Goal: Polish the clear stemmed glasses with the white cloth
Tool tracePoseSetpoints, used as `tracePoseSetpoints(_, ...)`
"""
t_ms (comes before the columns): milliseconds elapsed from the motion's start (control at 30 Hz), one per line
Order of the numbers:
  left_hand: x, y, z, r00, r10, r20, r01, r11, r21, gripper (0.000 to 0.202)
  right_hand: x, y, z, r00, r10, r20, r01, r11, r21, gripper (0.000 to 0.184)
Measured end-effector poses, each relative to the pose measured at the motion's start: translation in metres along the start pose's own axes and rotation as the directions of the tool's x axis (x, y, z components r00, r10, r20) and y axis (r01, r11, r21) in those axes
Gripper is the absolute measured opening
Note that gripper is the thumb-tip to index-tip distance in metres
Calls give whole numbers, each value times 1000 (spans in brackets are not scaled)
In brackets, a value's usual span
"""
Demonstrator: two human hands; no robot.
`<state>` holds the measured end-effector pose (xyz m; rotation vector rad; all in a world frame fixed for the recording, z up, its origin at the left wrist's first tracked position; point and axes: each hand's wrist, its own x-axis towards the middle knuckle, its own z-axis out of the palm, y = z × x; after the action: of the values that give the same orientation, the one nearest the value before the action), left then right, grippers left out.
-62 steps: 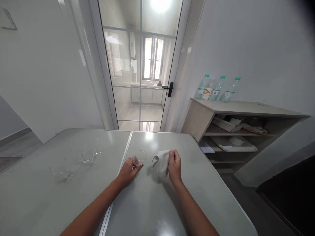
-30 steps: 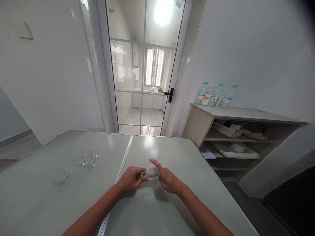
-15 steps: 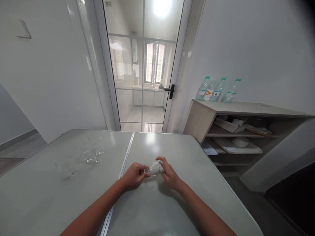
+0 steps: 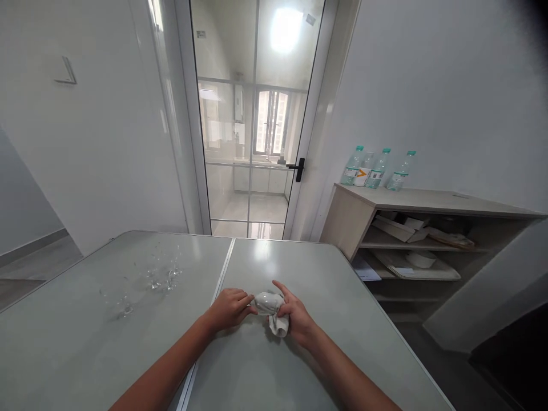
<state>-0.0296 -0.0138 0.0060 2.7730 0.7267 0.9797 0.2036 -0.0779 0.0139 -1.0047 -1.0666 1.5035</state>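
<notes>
Near the middle of a grey table (image 4: 342,297), a small clear glass (image 4: 263,299) is held on its side, just above the surface, between two bare hands. The left hand (image 4: 229,309) is closed, its fingers (image 4: 245,300) pressed together and pinching one end of the glass. The right hand (image 4: 296,321) is wrapped round a white cloth (image 4: 277,322), which is bunched against the other end of the glass; its fingers are curled into the cloth, except for the forefinger, which is stretched out along the top. How far the cloth goes inside the glass cannot be told.

The step in hand is judged to be the wiping of the glass with the cloth. A further move would call for a steady pinch from the left hand while the cloth is turned against the glass, with gentle pressure, as thin glass can crack.

Well apart to the left, other glasses (image 4: 165,278) stand on the table. Beyond are a glass door (image 4: 252,142) and a shelf (image 4: 428,201) with bottles (image 4: 377,168).
</notes>
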Motion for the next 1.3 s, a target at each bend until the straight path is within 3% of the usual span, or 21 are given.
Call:
tracePoseSetpoints(100,4,12,8,970,-241,23,240,951,-196,29,-2,-8,-9,998,-56,40,59,995,-83,102)
tracePoseSetpoints(200,8,18,6,872,-440,212,484,717,-501,41,-7,-15,-19,959,-202,199,264,892,-367,95)
tracePoseSetpoints(300,9,14,-3,732,-369,573,680,350,-644,52,-11,-16,-25,864,-224,452,480,637,-603,91)
tracePoseSetpoints(367,9,9,-9,697,-270,664,717,257,-648,52,-11,-15,-24,806,-210,554,572,520,-635,87)
tracePoseSetpoints(400,9,7,-10,716,-262,647,698,280,-659,51,-11,-14,-21,791,-233,566,598,494,-631,83)
tracePoseSetpoints(467,8,5,-9,799,-336,499,602,449,-660,48,-10,-14,-14,813,-314,490,579,530,-620,75)
tracePoseSetpoints(533,6,4,-4,891,-393,227,452,717,-531,42,-8,-16,-7,895,-338,292,446,703,-554,76)
tracePoseSetpoints(600,3,3,2,957,-289,-30,270,923,-276,33,-5,-18,-2,968,-235,89,251,895,-368,85)
tracePoseSetpoints(633,2,4,5,975,-202,-95,186,970,-158,30,-4,-20,0,986,-161,32,164,952,-257,91)
tracePoseSetpoints(700,0,5,8,988,-93,-120,89,995,-37,26,-2,-21,-1,998,-54,12,55,992,-116,99)
tracePoseSetpoints(800,1,9,9,972,-227,-59,214,962,-171,27,-4,-22,-7,991,-114,64,125,964,-234,97)
tracePoseSetpoints(867,5,11,7,930,-358,86,362,843,-397,34,-8,-21,-12,953,-242,182,299,847,-440,90)
tracePoseSetpoints(967,8,10,2,864,-357,354,503,602,-620,46,-13,-21,-19,849,-321,419,524,608,-596,75)
tracePoseSetpoints(1033,8,7,0,867,-341,363,498,597,-629,48,-14,-18,-19,819,-335,467,571,561,-599,68)
tracePoseSetpoints(1100,6,4,0,920,-341,195,392,759,-520,43,-10,-13,-15,859,-356,369,511,649,-563,66)
tracePoseSetpoints(1167,3,2,1,972,-236,1,227,933,-279,34,-4,-8,-9,940,-298,164,340,841,-420,74)
tracePoseSetpoints(1233,1,3,3,995,-75,-70,72,996,-43,27,2,-3,-5,991,-133,-6,130,975,-180,85)
tracePoseSetpoints(1300,2,6,5,999,14,-41,-12,999,49,22,5,-2,-2,998,9,-68,-11,1000,-22,87)
